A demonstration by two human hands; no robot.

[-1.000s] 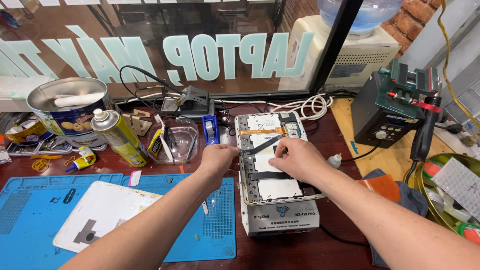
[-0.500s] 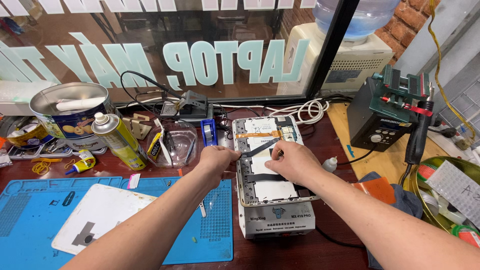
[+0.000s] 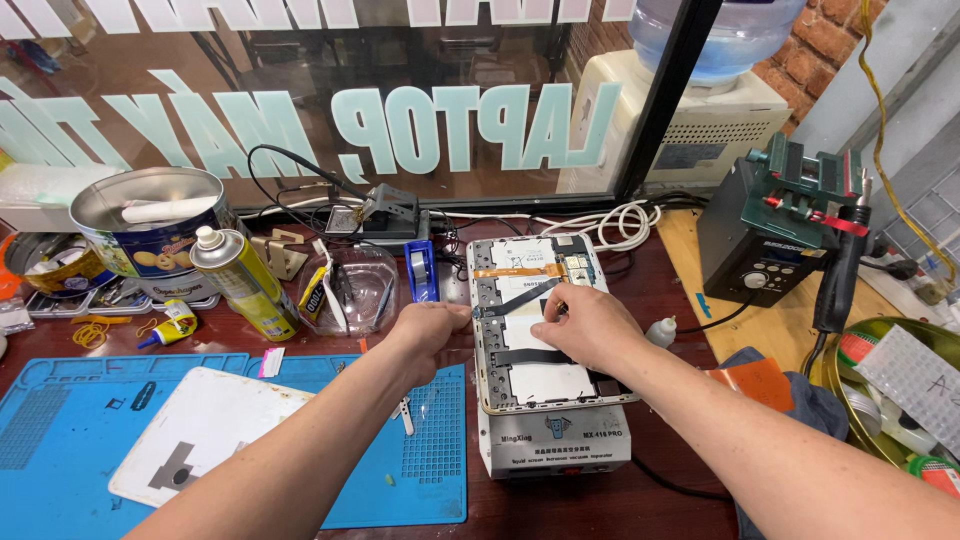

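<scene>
At the near edge of the worktop (image 3: pixel 690 300) lies a blue work mat (image 3: pixel 60 440), with a white back cover (image 3: pixel 205 445) resting on it. Just right of the mat sits a grey heating plate (image 3: pixel 555 450), and on top of it lies an opened tablet (image 3: pixel 535 320), its insides facing up, running lengthwise away from the near edge.

The left hand (image 3: pixel 430 330) is curled closed at the tablet's left rim and pinches a thin dark tool (image 3: pixel 515 298) that slants across the tablet's upper half. The right hand (image 3: pixel 585 325) lies on the tablet's middle, fingers bent and pressing down near the tool's tip; what is under the fingertips cannot be made out. An orange ribbon strip (image 3: pixel 520 270) crosses the tablet just beyond the hands.

Left of the tablet stand a clear plastic tub (image 3: pixel 350 290) and a yellow spray can (image 3: pixel 245 285); farther left is a round biscuit tin (image 3: pixel 150 225). Toward the far right corner stands a dark soldering station (image 3: pixel 765 250). Behind everything runs a glass window (image 3: pixel 300 90), with a water dispenser (image 3: pixel 700 110) beyond it.
</scene>
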